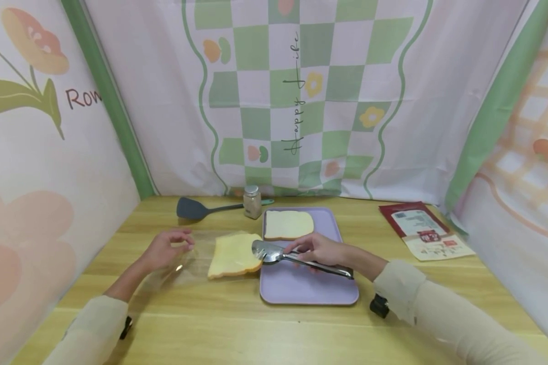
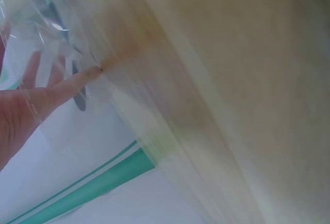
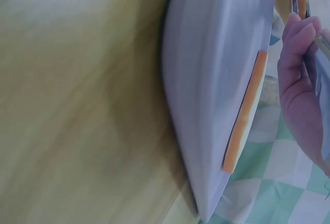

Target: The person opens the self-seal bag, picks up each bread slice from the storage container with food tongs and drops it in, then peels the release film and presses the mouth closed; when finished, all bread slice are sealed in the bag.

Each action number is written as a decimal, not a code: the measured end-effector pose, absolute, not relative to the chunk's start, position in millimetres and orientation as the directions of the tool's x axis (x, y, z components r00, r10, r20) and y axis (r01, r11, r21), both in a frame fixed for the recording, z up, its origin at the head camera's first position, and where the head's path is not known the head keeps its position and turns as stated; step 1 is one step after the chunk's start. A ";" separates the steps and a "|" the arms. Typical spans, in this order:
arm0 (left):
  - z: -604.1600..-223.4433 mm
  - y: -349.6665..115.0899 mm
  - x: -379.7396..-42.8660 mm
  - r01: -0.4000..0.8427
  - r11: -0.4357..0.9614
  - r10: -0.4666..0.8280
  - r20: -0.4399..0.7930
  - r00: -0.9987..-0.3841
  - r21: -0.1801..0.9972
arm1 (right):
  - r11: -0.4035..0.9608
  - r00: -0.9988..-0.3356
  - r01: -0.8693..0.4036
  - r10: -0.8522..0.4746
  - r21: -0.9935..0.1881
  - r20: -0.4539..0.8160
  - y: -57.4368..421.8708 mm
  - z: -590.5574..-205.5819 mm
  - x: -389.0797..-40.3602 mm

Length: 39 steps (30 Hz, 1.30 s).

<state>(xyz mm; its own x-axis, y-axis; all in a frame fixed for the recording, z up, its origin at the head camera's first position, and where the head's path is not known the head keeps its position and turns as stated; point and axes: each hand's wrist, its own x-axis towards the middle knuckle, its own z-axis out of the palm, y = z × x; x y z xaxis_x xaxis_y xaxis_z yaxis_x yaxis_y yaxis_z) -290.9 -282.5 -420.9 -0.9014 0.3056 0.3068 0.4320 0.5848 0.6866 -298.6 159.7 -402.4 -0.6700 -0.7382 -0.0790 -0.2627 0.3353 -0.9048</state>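
My right hand (image 1: 321, 251) grips metal tongs (image 1: 319, 266) over the lilac tray (image 1: 310, 289). The tongs' scalloped head meets the right edge of a bread slice (image 1: 235, 256) left of the tray. Around that slice spreads a clear plastic bag (image 1: 196, 263), reaching left toward my left hand (image 1: 166, 248). In the left wrist view, transparent film crosses the left hand (image 2: 31, 100), whose fingers are spread and fairly straight. Another bread slice (image 1: 288, 224) lies at the tray's back; its brown crust shows in the right wrist view.
Behind the bag lie a dark spatula (image 1: 193, 209) and a glass shaker (image 1: 252, 203) with a metal lid, standing over the spatula's handle. A red and cream pouch (image 1: 424, 230) is at the back right. A checked curtain (image 1: 283, 116) borders the wooden table (image 1: 237, 329).
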 end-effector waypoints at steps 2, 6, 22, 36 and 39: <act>-420.8 -281.9 -290.3 0.441 0.583 0.305 0.319 -0.897 0.682 | 0.337 -0.666 -0.262 -0.741 -0.904 -0.083 155.4 -402.9 -299.1; -421.0 -281.9 -290.3 0.453 0.579 0.307 0.333 -0.891 0.678 | 0.339 -0.659 -0.272 -0.748 -0.901 -0.082 146.6 -404.0 -299.3; -416.7 -280.4 -286.8 0.449 0.572 0.302 0.332 -0.894 0.686 | 0.342 -0.654 -0.291 -0.753 -0.894 -0.074 119.5 -408.2 -297.2; -420.9 -278.6 -290.8 0.463 0.570 0.309 0.344 -0.886 0.679 | 0.331 -0.696 -0.263 -0.715 -0.906 -0.059 111.9 -407.2 -292.3; -421.0 -277.6 -289.7 0.458 0.571 0.303 0.344 -0.889 0.681 | 0.356 -0.713 -0.232 -0.695 -0.905 -0.090 108.4 -407.2 -292.7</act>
